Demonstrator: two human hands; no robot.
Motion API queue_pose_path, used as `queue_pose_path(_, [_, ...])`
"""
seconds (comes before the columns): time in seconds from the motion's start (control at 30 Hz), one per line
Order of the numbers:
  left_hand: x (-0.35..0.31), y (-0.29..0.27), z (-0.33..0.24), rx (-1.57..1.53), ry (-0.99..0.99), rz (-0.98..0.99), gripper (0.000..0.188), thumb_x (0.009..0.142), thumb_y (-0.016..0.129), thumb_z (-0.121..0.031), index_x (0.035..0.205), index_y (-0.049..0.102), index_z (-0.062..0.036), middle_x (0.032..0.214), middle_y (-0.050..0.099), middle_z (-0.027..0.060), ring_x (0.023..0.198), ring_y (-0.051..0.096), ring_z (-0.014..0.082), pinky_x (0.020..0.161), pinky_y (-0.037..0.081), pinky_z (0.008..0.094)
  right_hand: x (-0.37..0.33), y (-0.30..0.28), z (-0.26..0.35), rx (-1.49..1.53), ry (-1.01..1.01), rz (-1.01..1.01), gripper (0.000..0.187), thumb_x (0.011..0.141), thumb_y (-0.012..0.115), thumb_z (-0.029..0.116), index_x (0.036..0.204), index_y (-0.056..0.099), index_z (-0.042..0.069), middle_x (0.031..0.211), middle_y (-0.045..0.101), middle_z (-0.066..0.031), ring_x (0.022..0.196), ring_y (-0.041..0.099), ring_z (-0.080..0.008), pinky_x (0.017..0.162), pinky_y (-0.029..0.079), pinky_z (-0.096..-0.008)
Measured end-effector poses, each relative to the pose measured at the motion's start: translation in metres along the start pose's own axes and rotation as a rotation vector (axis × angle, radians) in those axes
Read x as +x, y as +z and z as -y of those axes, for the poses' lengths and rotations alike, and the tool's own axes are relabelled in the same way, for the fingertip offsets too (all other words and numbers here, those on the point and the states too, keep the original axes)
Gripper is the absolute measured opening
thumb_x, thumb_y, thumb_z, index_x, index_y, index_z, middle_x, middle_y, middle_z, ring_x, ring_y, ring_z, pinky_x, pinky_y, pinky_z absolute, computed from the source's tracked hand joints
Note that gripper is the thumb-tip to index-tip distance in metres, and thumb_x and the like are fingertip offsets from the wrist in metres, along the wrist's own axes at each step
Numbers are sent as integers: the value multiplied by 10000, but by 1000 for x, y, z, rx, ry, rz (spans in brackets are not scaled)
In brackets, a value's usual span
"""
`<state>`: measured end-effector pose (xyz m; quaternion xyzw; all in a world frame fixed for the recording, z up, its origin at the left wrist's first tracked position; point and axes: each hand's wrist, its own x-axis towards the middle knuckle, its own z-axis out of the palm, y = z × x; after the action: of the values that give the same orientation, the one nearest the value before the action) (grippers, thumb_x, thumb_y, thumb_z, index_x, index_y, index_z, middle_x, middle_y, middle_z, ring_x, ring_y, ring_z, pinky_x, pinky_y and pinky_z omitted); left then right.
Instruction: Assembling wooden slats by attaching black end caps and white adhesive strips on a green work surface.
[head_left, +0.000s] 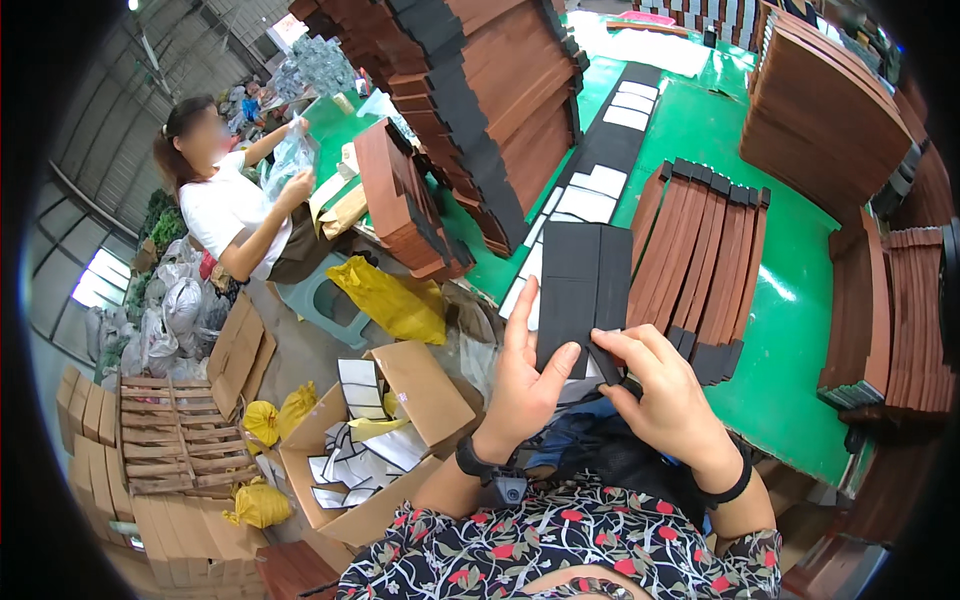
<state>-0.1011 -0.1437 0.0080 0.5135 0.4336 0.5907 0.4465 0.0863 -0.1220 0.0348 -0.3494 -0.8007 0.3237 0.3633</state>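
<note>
Before my chest is a black folded panel (585, 285), flat and oblong, with a crease running down its length. My left hand (522, 385) grips its lower left edge, thumb in front and fingers along the side. At the lower right corner my right hand (655, 390) pinches a small black flap between thumb and fingers. Just right of the panel lies a row of reddish-brown slats (695, 265) with black ends. Beyond the panel, a black strip (620, 145) bearing white rectangles stretches away across the green table (785, 335).
Tall stacks of brown, black-edged pieces stand ahead (500, 100) and at right (820, 110). An open carton (430, 395) of white, black-edged pieces sits on the floor at lower left. A person (235, 215) handles a clear plastic bag near a stool (325, 300).
</note>
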Motion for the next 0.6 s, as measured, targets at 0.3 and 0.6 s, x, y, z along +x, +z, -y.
queue_pose_path(0.3, [5, -15, -9, 945, 485, -129, 360, 861, 588, 127, 1157, 726, -26, 1153, 643, 230, 967, 682, 374, 810, 551, 407, 0, -27, -2, -138, -24, -194, 586, 643, 893, 38, 1133, 573, 4, 1025, 604, -156, 889, 648, -313, 772, 543, -410])
queue_pose_path(0.6, [9, 9, 24, 1168, 332, 127, 905, 771, 839, -377, 1451, 451, 78, 1622, 252, 266, 1492, 252, 463, 1152, 235, 655, -13, -48, -31, -436, 177, -165, 603, 617, 911, 127, 1118, 598, 3, 1068, 637, -165, 964, 642, -363, 828, 527, -433])
